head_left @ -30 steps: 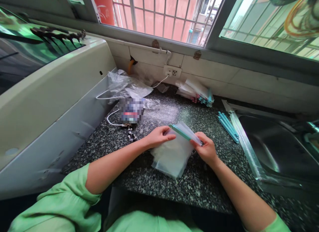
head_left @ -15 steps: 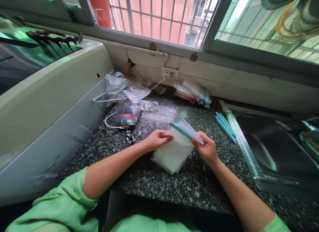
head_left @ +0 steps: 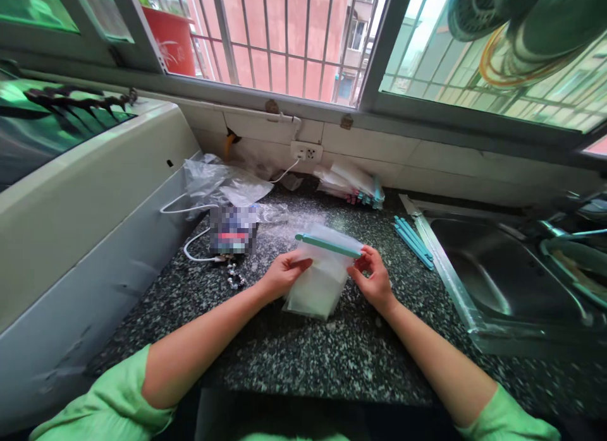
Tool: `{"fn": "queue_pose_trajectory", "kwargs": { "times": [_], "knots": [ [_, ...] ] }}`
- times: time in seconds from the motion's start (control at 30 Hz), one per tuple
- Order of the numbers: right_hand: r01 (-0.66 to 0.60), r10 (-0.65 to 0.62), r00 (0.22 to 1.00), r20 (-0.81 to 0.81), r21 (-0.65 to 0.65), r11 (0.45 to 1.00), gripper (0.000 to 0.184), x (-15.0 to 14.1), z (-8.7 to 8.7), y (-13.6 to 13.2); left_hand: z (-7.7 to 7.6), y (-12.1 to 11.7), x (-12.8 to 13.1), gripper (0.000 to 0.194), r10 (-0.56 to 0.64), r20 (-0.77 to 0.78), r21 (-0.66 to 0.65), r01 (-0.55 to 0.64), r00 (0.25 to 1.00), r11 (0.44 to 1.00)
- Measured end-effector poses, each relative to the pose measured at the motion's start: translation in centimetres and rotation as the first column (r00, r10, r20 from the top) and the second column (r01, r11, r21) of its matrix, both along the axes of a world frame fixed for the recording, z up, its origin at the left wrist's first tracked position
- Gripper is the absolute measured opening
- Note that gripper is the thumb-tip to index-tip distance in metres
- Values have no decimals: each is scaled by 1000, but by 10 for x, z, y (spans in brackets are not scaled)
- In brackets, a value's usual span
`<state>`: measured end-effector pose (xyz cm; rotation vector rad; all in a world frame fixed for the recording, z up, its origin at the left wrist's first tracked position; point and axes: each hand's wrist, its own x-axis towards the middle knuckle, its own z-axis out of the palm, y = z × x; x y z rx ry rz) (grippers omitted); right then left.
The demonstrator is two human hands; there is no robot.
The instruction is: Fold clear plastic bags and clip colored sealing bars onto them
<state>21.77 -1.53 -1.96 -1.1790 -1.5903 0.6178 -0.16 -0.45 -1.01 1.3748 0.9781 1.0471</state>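
Observation:
A translucent plastic bag (head_left: 317, 285) with whitish contents is held over the counter, with a teal sealing clip (head_left: 328, 244) lying across its upper part. My left hand (head_left: 283, 273) is closed on the bag's left edge, thumb on the front face just below the clip. At the right end of the clip, my right hand (head_left: 374, 278) has its fingertips curled against the clip and bag edge, its thumb lower at the bag's side. Several loose teal clip rods (head_left: 413, 242) lie to the right, beside the sink.
A speckled counter (head_left: 303, 365) bears a blurred-out device (head_left: 233, 229) with a white cable, crumpled clear plastic (head_left: 232, 182) and a pile of clipped bags (head_left: 353, 183) at the wall. A metal sink (head_left: 493, 264) lies right; a pale appliance (head_left: 95, 194) stands left.
The bag and clip have turned to lie flatter across my view. My right hand has shifted from the bag's upper right corner to the clip's end. The camera view has moved slightly.

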Motion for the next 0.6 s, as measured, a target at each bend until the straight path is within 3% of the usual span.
{"fn": "queue_pose_trajectory", "kwargs": {
  "times": [0.1, 0.17, 0.33, 0.5, 0.6],
  "knots": [
    [-59, 30, 978, 207, 133, 989, 16, 1, -2, -1, -7, 1, 2, 37, 17, -9, -30, -18, 1000, 999],
    [-105, 50, 947, 316, 159, 982, 13, 1, -4, 1, -11, 4, 3, 38, 26, -18, -78, -27, 999, 997],
    [20, -133, 891, 435, 254, 967, 17, 15, -4, 36, -9, 27, 10, 45, 35, 9, -153, -33, 999, 988],
    [324, -376, 912, 163, 275, 905, 20, 37, -3, 99, -5, 72, 41, 77, 124, 35, -151, -117, 992, 982],
    [425, -449, 893, 39, 257, 868, 25, 41, -5, 133, -8, 103, 73, 82, 299, -13, 81, -297, 954, 952]
  ]
}}
